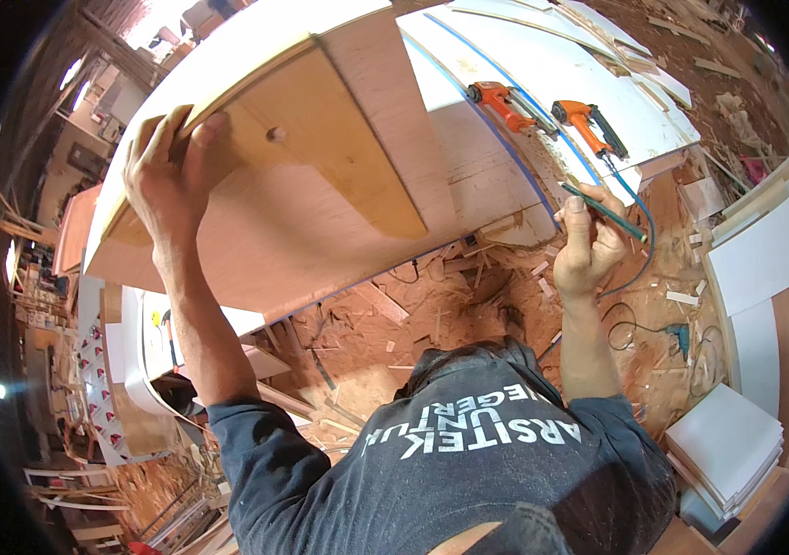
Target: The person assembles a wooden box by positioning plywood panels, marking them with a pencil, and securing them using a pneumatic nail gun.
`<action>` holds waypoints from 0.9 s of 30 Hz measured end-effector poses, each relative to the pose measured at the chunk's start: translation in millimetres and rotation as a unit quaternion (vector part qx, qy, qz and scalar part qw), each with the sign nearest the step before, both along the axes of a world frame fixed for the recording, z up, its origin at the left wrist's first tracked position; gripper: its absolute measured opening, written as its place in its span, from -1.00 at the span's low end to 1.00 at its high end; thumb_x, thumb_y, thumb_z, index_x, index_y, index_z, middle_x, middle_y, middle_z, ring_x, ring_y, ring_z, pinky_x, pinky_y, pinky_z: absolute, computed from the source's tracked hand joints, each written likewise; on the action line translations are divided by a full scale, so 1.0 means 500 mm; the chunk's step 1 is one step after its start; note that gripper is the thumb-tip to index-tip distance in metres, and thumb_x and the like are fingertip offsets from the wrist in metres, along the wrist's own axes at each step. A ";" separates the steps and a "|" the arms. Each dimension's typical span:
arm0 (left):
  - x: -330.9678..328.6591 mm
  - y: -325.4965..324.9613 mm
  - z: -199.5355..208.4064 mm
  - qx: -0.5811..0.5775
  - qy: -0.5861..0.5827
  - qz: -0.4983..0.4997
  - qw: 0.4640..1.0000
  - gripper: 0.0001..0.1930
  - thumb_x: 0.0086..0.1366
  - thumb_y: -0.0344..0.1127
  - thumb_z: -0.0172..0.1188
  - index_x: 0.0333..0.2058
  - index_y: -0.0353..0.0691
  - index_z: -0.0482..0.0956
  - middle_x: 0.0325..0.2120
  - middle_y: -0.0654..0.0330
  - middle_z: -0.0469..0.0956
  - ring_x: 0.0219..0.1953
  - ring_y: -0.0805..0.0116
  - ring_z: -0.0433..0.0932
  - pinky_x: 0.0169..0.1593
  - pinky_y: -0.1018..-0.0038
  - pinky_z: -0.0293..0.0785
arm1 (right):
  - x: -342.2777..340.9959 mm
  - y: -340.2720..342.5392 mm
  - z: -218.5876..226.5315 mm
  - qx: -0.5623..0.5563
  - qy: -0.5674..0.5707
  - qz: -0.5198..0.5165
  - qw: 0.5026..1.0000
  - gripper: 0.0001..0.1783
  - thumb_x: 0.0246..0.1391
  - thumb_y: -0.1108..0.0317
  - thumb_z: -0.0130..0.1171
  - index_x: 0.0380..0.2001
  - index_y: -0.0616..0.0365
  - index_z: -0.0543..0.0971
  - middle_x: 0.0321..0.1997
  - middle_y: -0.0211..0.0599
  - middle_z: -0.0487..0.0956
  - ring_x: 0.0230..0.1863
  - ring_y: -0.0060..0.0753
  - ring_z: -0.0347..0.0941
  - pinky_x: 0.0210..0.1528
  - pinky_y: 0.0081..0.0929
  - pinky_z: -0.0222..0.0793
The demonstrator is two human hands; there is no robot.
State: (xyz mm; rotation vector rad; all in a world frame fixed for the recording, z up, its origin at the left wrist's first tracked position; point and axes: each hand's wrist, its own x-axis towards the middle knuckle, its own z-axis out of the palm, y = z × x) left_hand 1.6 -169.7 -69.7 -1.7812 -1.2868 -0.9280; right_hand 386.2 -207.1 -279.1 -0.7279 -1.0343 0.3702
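Observation:
A large wooden panel (283, 240) with a white outer face is tilted up in front of me on the left. A yellowish tapered board (339, 139) with a round hole lies against its inner face. My left hand (167, 180) is closed on the panel's upper left edge, fingers over the rim and thumb on the inner side. In my right hand (590, 245) is a dark green pencil (633, 228), pinched between thumb and fingers, right of the panel. Just beyond that hand, two orange nail guns (503, 104) (589, 127) rest on a white board (542, 55).
A blue air hose (646, 222) curves down by the right nail gun. Wood offcuts and sawdust litter the floor (366, 324). A teal drill (677, 340) lies at right, near a stack of white boards (726, 442). Long white sheets (774, 240) stand along the right side.

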 end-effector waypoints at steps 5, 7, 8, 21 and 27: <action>-0.001 -0.004 -0.003 -0.008 -0.016 -0.001 1.000 -0.61 0.22 -0.06 0.45 -0.14 -0.26 0.75 -0.31 0.13 0.65 -0.25 0.15 0.62 -0.11 0.26 0.51 | -0.005 0.001 -0.014 -0.003 0.006 0.016 1.000 -0.84 0.29 0.47 0.16 -0.11 0.30 0.53 -0.38 -0.34 0.56 -0.46 -0.67 0.42 -0.43 -0.65 0.36; -0.006 -0.001 -0.003 -0.001 -0.007 -0.006 1.000 -0.62 0.22 -0.07 0.45 -0.14 -0.25 0.75 -0.32 0.13 0.65 -0.25 0.15 0.62 -0.12 0.26 0.50 | -0.009 0.003 -0.014 -0.011 0.009 0.039 0.999 -0.85 0.30 0.47 0.16 -0.12 0.30 0.53 -0.34 -0.30 0.58 -0.44 -0.66 0.43 -0.42 -0.65 0.38; -0.009 0.003 -0.001 0.004 0.007 -0.014 1.000 -0.61 0.22 -0.07 0.45 -0.13 -0.25 0.75 -0.32 0.13 0.65 -0.25 0.16 0.62 -0.12 0.26 0.50 | -0.013 0.004 -0.015 -0.015 0.011 0.052 0.998 -0.85 0.30 0.47 0.16 -0.13 0.30 0.53 -0.32 -0.28 0.58 -0.43 -0.65 0.44 -0.41 -0.65 0.39; -0.002 -0.001 -0.007 -0.044 -0.022 0.054 0.997 -0.61 0.33 -0.04 0.35 -0.03 -0.20 0.73 -0.15 0.15 0.66 -0.07 0.21 0.61 0.04 0.30 0.52 | -0.079 0.047 -0.038 -0.007 -0.009 0.082 0.997 -0.89 0.29 0.49 0.17 -0.18 0.31 0.55 -0.31 -0.29 0.57 -0.46 -0.67 0.43 -0.45 -0.69 0.36; -0.017 -0.007 -0.016 -0.019 0.000 0.015 1.000 -0.64 0.34 -0.08 0.34 -0.06 -0.22 0.72 -0.19 0.13 0.65 -0.13 0.18 0.61 -0.03 0.27 0.50 | -0.146 0.090 0.040 0.130 -0.113 0.062 0.983 -0.65 0.32 0.42 0.07 0.08 0.40 0.55 -0.06 0.02 0.66 -0.25 -0.39 0.59 -0.18 -0.46 0.59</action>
